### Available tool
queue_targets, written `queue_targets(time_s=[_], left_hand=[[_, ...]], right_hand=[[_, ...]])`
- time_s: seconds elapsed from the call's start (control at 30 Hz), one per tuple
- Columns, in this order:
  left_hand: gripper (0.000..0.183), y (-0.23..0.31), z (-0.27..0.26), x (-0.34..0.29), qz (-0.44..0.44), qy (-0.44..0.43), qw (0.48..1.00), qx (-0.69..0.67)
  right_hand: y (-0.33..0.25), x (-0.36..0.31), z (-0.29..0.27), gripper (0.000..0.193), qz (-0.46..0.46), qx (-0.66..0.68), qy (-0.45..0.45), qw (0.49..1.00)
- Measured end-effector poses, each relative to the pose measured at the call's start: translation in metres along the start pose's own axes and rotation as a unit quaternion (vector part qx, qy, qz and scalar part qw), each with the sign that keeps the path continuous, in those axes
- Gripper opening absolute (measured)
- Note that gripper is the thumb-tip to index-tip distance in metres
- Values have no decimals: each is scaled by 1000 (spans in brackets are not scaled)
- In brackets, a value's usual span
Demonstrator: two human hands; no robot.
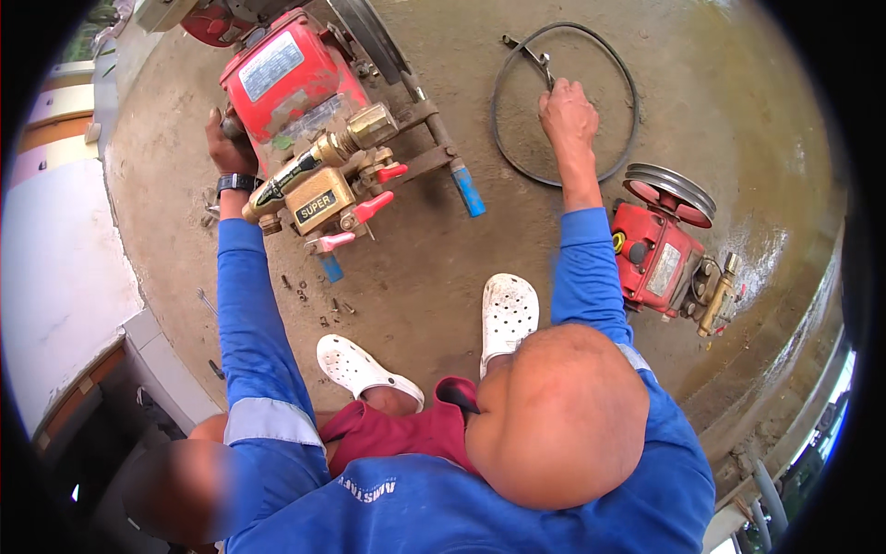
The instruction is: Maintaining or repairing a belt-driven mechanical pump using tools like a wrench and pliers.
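Observation:
My right hand [568,115] reaches far forward, fingers closed round the end of a metal wrench [546,71] at the concrete floor. Another wrench-like metal piece [523,50] lies against it. Around hand and tools runs a thin black belt [635,97], looped on the floor. My left hand [229,143] rests on the side of a large red pump [293,78]; its fingers are partly hidden by a dark rounded part, so their grip is unclear. The pump carries a brass head [318,198], red-handled valves [373,206] and a frame with blue-capped feet [468,190].
A smaller red pump [653,258] with a pulley [672,192] stands at right. Loose bolts and nuts [303,295] lie between the large pump and my white clogs [509,309]. A white wall [65,258] borders the left. Another person's head [161,485] shows at lower left.

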State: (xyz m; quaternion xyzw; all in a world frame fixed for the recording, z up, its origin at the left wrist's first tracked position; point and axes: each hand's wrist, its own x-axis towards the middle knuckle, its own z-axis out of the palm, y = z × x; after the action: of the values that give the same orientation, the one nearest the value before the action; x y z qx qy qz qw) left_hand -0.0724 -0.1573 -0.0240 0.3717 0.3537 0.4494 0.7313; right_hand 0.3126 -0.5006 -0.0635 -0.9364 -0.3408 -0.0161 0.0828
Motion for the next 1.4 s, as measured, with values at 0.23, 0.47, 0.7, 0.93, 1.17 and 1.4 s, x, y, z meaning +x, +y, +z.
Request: queue_targets(time_s=[0.23,0.47,0.7,0.93,1.17,1.4], left_hand=[[38,3,-14,8,-30,-81,995,-52],[39,0,19,-10,31,15,997,70],[37,2,6,-2,33,-5,998,57],[36,6,6,-3,1,-40,999,24],[35,3,23,-13,22,-4,998,51],[35,3,13,-5,70,44,991,105]], right_hand=[[-36,-11,-38,16,89,738,-48,667],[-94,-22,6,20,116,787,-176,580],[-114,-22,10,20,118,788,-197,571],[-102,-18,1,17,197,814,-266,477],[-95,-16,-5,12,221,807,-212,505],[-58,-5,-20,12,57,647,-289,703]])
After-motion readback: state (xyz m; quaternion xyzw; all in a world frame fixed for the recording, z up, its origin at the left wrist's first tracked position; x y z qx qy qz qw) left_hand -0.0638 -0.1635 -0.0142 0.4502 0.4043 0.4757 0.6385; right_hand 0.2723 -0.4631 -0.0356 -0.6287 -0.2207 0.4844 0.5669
